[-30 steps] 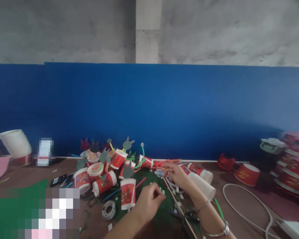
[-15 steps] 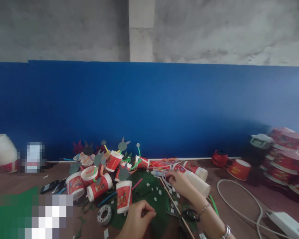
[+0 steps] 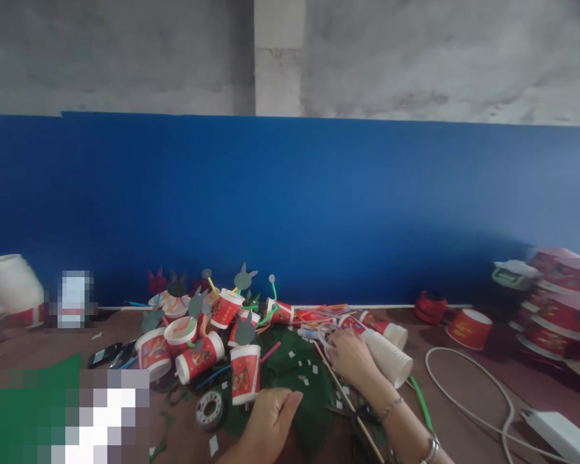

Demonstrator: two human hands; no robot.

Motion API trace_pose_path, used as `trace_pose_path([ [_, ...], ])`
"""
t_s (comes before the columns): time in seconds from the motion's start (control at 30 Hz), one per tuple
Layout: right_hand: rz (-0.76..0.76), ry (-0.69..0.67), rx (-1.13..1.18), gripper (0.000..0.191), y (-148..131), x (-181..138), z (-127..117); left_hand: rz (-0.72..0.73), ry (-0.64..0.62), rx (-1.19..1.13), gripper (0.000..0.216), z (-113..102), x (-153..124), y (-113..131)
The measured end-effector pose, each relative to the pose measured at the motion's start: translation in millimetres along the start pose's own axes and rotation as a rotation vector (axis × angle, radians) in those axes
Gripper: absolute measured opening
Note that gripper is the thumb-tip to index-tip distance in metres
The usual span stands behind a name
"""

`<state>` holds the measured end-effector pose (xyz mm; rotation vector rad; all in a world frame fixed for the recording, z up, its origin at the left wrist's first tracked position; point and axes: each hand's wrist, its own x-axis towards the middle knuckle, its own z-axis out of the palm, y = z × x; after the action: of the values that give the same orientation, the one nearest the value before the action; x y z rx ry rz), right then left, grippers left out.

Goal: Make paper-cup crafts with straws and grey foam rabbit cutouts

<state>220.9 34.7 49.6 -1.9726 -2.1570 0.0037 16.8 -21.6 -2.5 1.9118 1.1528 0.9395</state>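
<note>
Two bare hands were at work over the littered brown tabletop (image 3: 406,444), and yours were both cut off at the forearms by the lower edge. Your left hand (image 3: 270,415) sat low in the middle, back of the hand up, fingers curled under and thumb lying alongside; the palm was hidden, so I couldn't tell whether that grip was closed or pinching anything. Just beyond it, a red-and-white printed paper cup (image 3: 245,374) stood slightly tilted, its foot so near your knuckles that contact was impossible to judge.

Over to your right hand (image 3: 350,354)! It reached in, fingers bent downward at a thin, pale, see-through ring (image 3: 322,330), just beside a long stack of ribbed white paper cups (image 3: 391,357) lying on its side. Your fingertips were lost behind the hand, so whether they held the ring or merely rested by it, I couldn't tell.

Between your hands, small white paper scraps (image 3: 315,369) dotted a dark green sheet (image 3: 314,412). A slim pale wooden stick (image 3: 336,380) ran across black-handled scissors (image 3: 366,412), partly screened by your right forearm. At far right, a pile of red printed paper tubs (image 3: 558,319) was blurred and cropped; coarse pixel blocks masked the lower left corner.
</note>
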Motion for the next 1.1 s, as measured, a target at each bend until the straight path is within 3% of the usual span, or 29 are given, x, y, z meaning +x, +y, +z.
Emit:
trace_pose_path([
  [0.13,-0.028,0.145,0.094,0.024,-5,0,2,0.053,-0.030,-0.034,0.031,-2,-2,3],
  [0.23,-0.093,0.266,0.332,0.022,-13,-2,9,0.101,-0.055,-0.047,0.026,0,-2,1],
  [0.33,-0.147,0.305,0.581,0.021,-25,-6,15,0.041,0.033,-0.026,0.020,2,0,-2],
  [0.4,-0.171,0.305,0.644,0.020,-32,-10,18,0.038,0.088,-0.029,0.030,2,0,-3],
  [0.47,-0.211,0.320,0.647,0.017,-38,-15,20,0.086,0.149,-0.041,0.038,0,1,-3],
  [0.57,-0.322,0.345,0.617,0.012,-44,-21,24,0.131,0.269,-0.060,0.027,-2,2,-2],
  [0.7,-0.489,0.350,0.556,0.015,-48,-24,27,0.104,0.274,-0.102,0.014,-1,3,-9],
  [0.87,-0.574,0.333,0.470,0.013,-51,-27,28,0.110,0.379,-0.136,0.036,-1,1,-20],
  [1.1,-0.596,0.286,0.444,0.012,-53,-32,31,0.258,0.288,-0.049,0.047,0,2,-24],
])
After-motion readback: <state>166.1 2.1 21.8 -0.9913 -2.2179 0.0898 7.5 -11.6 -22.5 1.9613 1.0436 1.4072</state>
